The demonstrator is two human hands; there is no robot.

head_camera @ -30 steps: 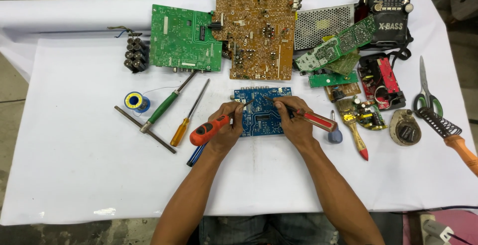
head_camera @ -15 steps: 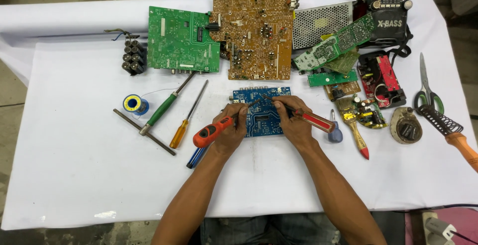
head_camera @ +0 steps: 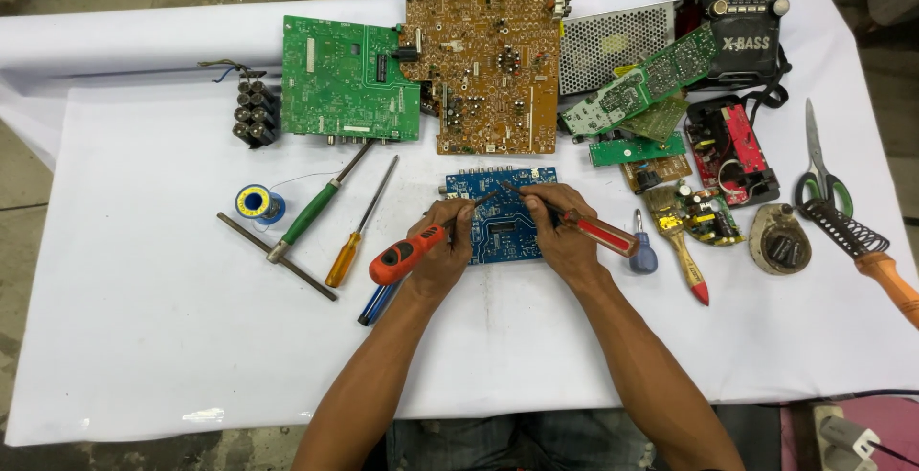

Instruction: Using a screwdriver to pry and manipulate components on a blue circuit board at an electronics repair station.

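A small blue circuit board [head_camera: 500, 211] lies in the middle of the white-covered table. My left hand [head_camera: 442, 251] grips an orange-handled screwdriver [head_camera: 407, 254], its shaft angled up to the right over the board. My right hand [head_camera: 560, 236] holds a red-handled screwdriver [head_camera: 598, 234], its tip pointing left onto the board's upper part. The two tool tips come close together above the board. Both hands rest on the board's side edges.
A green board [head_camera: 349, 78], a large brown board [head_camera: 488, 55], a metal mesh case [head_camera: 613, 45] and a radio [head_camera: 742, 26] lie behind. Screwdrivers [head_camera: 311, 213], solder spool [head_camera: 254, 203] at left; brush [head_camera: 680, 241], scissors [head_camera: 818, 160], soldering iron [head_camera: 866, 251] at right.
Both hands stay on the blue board with their screwdrivers; the tips shifted only slightly. The view moved a little.
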